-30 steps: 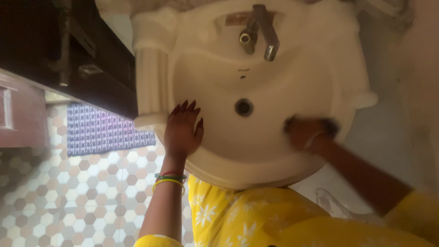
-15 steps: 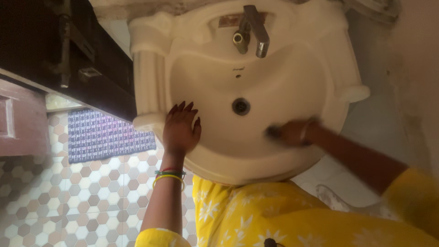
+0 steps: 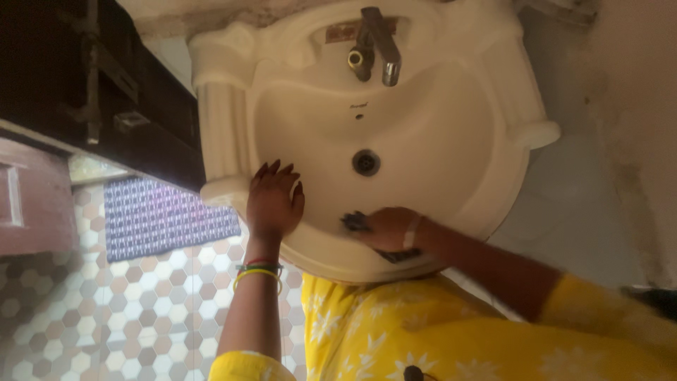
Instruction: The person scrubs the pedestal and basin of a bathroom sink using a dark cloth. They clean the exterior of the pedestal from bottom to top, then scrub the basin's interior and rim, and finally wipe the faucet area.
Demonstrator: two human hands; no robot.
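A cream wash basin [image 3: 458, 113] fills the upper middle of the head view, with a round drain [image 3: 366, 161] and a metal tap [image 3: 377, 44] at its far side. My left hand [image 3: 273, 202] lies flat, fingers spread, on the basin's near left rim. My right hand [image 3: 386, 227] is inside the bowl near the front wall, closed around a dark scrubber [image 3: 356, 221] that pokes out past the fingers and presses on the basin surface.
A dark wooden cabinet [image 3: 106, 92] stands left of the basin. Below it, a blue patterned mat [image 3: 162, 215] lies on a hexagon-tiled floor [image 3: 106, 317]. A grey wall [image 3: 620, 141] is on the right. My yellow flowered clothing [image 3: 423, 331] fills the bottom.
My right hand has swept with the scrubber from the bowl's right side leftward along the front wall. The left hand has stayed on the rim. The view shifted slightly.
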